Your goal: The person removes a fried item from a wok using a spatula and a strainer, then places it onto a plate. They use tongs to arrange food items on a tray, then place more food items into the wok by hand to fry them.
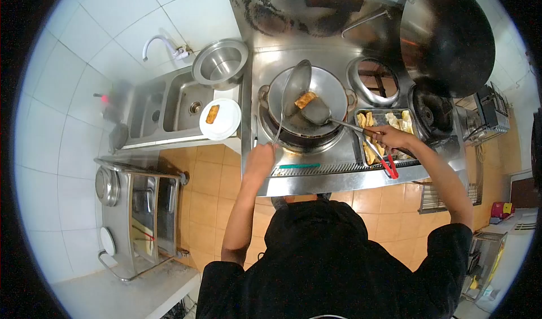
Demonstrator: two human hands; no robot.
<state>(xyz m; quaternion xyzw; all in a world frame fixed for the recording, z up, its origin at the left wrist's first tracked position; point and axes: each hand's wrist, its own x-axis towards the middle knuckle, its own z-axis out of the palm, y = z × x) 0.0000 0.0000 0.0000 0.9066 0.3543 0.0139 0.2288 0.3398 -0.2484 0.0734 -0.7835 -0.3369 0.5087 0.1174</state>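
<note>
My left hand [259, 159] is wrapped round the handle of a strainer ladle [298, 84], tilted over the wok [333, 84]. In my right hand [389, 137] is the handle of a wok spatula [316, 111], whose blade reaches over the wok. A browned fried piece [306, 100] sits between the strainer and the spatula blade. Just below my right hand, red-handled tongs [389, 165] lie on a metal tray [359, 144] with several yellowish pieces [371, 121]. To the left, a white plate [226, 118] bears one browned piece [212, 114].
A steel pot [221, 64] stands by the sink [183, 107] and faucet [161, 45]. Right of the wok are an open burner ring [372, 81] and a large upright dark wok [446, 36]. A green-handled utensil [299, 166] lies along the front edge. A cart [144, 217] stands at left.
</note>
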